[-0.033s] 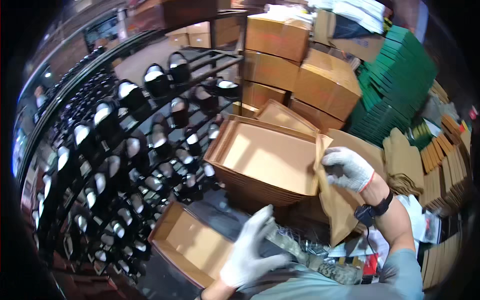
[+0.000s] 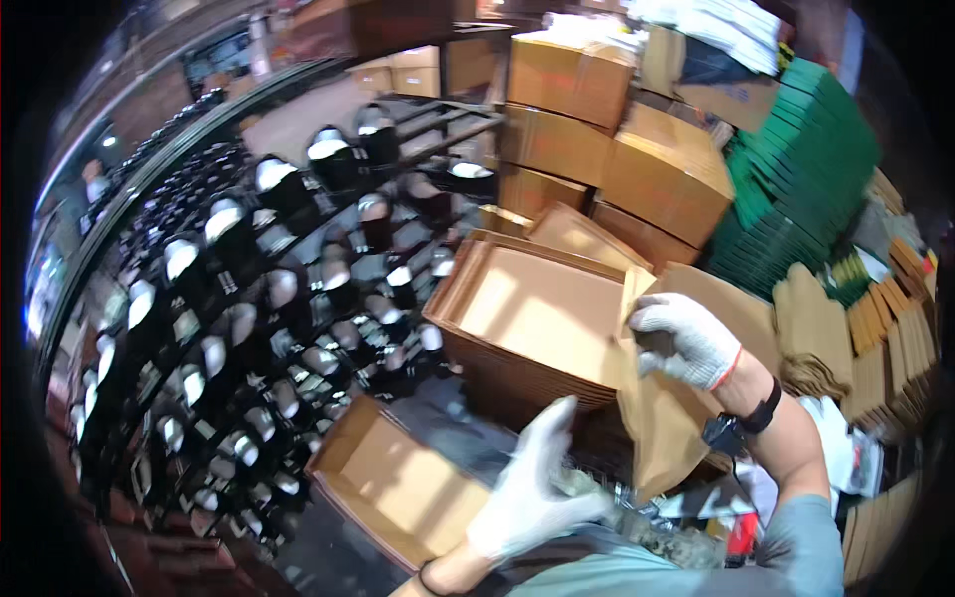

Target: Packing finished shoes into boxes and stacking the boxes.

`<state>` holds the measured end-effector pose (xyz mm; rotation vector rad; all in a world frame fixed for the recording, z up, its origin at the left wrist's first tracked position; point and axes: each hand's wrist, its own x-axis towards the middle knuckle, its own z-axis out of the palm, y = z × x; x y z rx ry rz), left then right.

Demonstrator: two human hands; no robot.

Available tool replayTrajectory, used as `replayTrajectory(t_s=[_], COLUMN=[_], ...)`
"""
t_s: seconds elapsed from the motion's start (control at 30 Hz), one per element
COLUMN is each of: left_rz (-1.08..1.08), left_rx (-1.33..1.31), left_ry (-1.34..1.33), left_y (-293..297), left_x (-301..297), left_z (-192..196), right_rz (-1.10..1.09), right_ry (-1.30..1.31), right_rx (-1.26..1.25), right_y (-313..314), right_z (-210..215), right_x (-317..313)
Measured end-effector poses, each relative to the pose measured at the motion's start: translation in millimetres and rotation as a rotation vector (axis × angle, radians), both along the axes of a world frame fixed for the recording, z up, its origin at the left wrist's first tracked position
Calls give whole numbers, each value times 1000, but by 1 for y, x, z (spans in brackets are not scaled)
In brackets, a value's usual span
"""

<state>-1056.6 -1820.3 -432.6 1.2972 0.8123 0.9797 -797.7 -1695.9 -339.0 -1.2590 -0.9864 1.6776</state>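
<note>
Right hand (image 2: 684, 338) in a white glove is gripping the flap of the flat cardboard piece (image 2: 662, 418), fingers clenched on its edge beside the stack of open cardboard trays (image 2: 537, 318). Left hand (image 2: 532, 488) is hovering over another open tray (image 2: 398, 488), fingers spread, holding nothing.

Packing warehouse: stacked cardboard boxes (image 2: 665, 177), green carton stacks (image 2: 796, 189), racks of jars (image 2: 249, 298).

Brown cartons (image 2: 617, 149) stacked behind open flat tray stack (image 2: 527, 318); green boxes (image 2: 796, 189) right.
</note>
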Motion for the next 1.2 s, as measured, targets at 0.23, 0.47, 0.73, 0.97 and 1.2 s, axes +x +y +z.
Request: replayTrajectory(t_s=[0.23, 0.47, 0.73, 0.97, 1.2], left_rz=[582, 1105, 1251, 1467, 1295], left_rx=[-196, -246, -404, -85, -360], left_ry=[-81, 593, 497, 424, 388], left_y=[-5, -133, -142, -154, -172], left_x=[-47, -188, -168, -184, -197], left_z=[-41, -184, -234, -286, -270], right_rz=[592, 509, 788, 768, 1138], right_ry=[-497, -469, -510, -895, -830], right_rx=[440, 1684, 1693, 1727, 1908], right_y=[48, 4, -142, -168, -211], right_z=[10, 117, 254, 249, 291], right_x=[-196, -513, -881, -962, -939])
